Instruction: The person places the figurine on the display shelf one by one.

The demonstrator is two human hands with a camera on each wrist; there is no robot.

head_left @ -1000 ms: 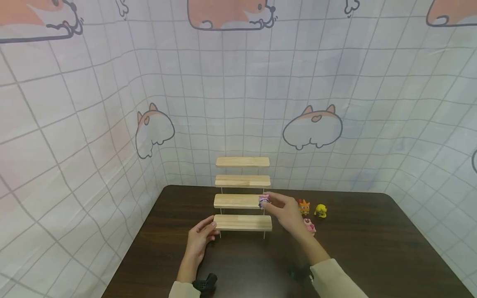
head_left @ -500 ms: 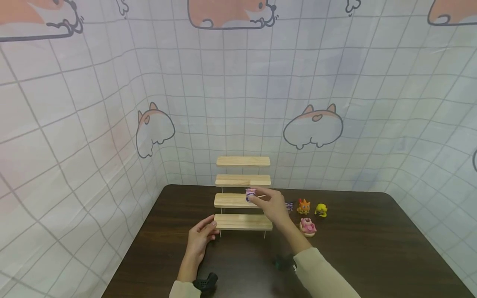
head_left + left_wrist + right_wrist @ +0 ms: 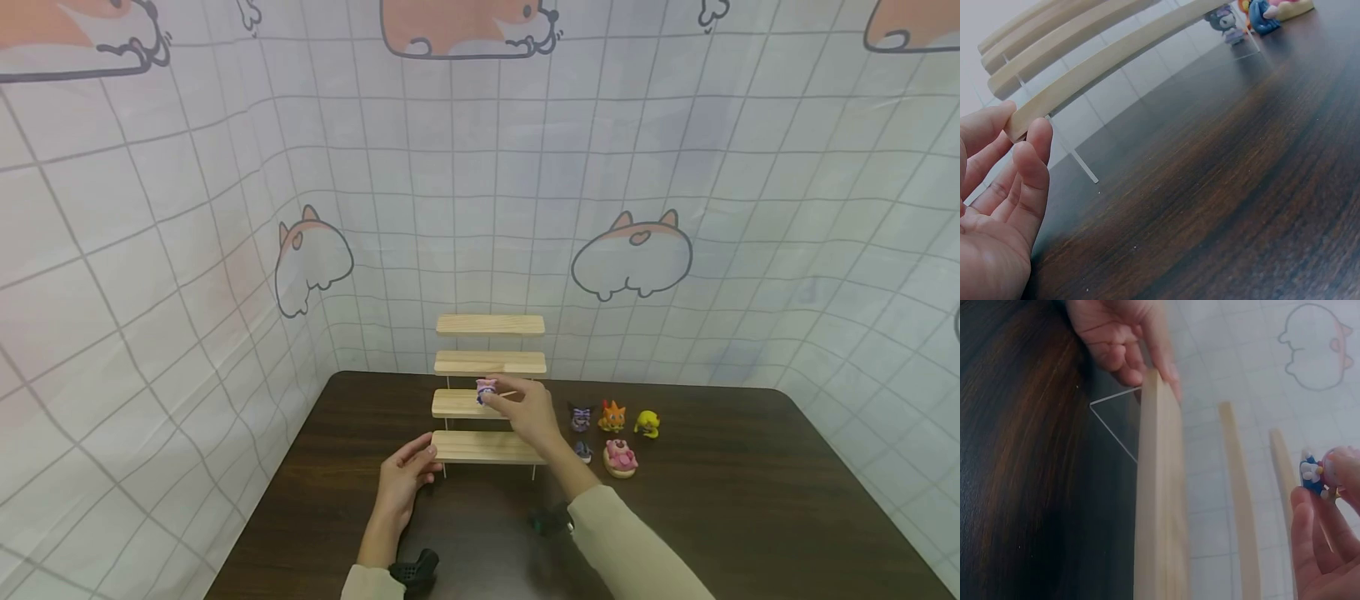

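A stepped wooden display stand [image 3: 487, 447] with several pale boards on thin clear legs stands on the dark table. My left hand [image 3: 400, 485] grips the left end of its lowest board; the left wrist view shows thumb and fingers on that board end [image 3: 1029, 115]. A small pink and blue figurine [image 3: 486, 390] is pinched between the thumb and fingers of my right hand [image 3: 534, 417], in front of the second board from the bottom [image 3: 453, 404]. In the right wrist view the figurine [image 3: 1313, 474] appears apart from the boards.
Right of the stand, figurines stand on the table: a dark purple one [image 3: 581, 418], an orange one [image 3: 612, 416], a yellow one [image 3: 647, 423], a pink one [image 3: 620, 458] and a bluish one [image 3: 583, 452] beside my right forearm. A patterned white curtain [image 3: 480, 250] hangs behind.
My right hand has carried the pink and blue figurine leftward along the second board, from its right end to about its middle. Figurines behind the arm have come into view. My left hand stays put.
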